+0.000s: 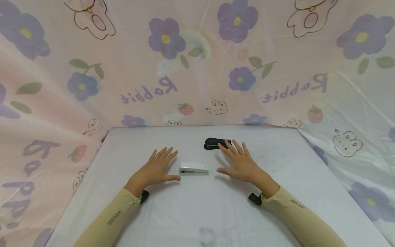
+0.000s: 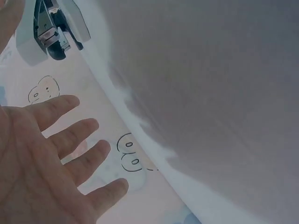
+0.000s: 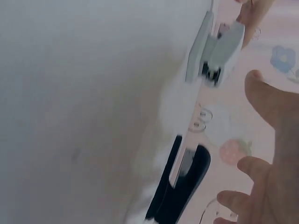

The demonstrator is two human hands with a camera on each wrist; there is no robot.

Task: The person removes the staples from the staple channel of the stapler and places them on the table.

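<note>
A white stapler [image 1: 194, 168] lies on the table between the two hands, its jaw end toward the left. Behind it, farther from the person, lies a black stapler [image 1: 213, 143], partly covered by the right hand's fingertips in the head view. My left hand [image 1: 157, 168] hovers beside the white stapler with fingers spread, holding nothing. Over the table to the right, my right hand [image 1: 239, 164] is also spread and holds nothing. The left wrist view shows part of the white stapler [image 2: 77, 18] beyond the left palm. Both the white stapler [image 3: 219, 53] and the black stapler [image 3: 187, 186] appear in the right wrist view.
A white cloth covers the table [image 1: 191, 212]. Printed fabric [image 1: 197, 68] with flowers and rabbits hangs behind the table and along both sides. A black wrist device [image 1: 255, 199] sits under the right wrist, and another [image 1: 144, 197] under the left.
</note>
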